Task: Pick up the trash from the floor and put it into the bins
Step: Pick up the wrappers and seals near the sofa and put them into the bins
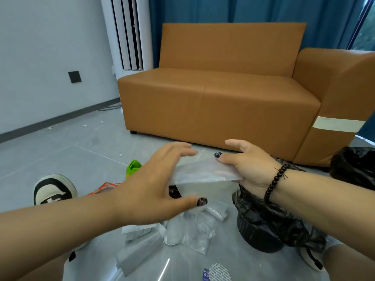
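Two bare hands meet at the centre of the frame over a clear plastic bag point(203, 175). The right hand point(249, 167) has its grip on the bag's right end, thumb pressed on top and fingers underneath, a dark bead bracelet point(276, 183) round the wrist. The left hand point(154, 183) is spread wide, fingers straight, its palm at the bag's left end; whether it truly presses the plastic I cannot tell.

At the bottom of the frame, on the grey tiled floor point(71, 151), lie a white mesh-patterned wrapper point(220, 272) and, above it, a heap of clear plastic packaging point(186, 230). Just right of the heap stands a bin lined with a black bag point(269, 226), directly under the right wrist. At left centre a black-and-white shoe point(53, 188) shows, with an orange wrapper point(103, 188) and a green scrap point(133, 167) behind the left forearm. A second black bag point(355, 165) sits at the right edge.

Farther back stands a tan sofa point(223, 94), with blue curtains point(243, 9) and a white standing air conditioner point(129, 33) along the top.
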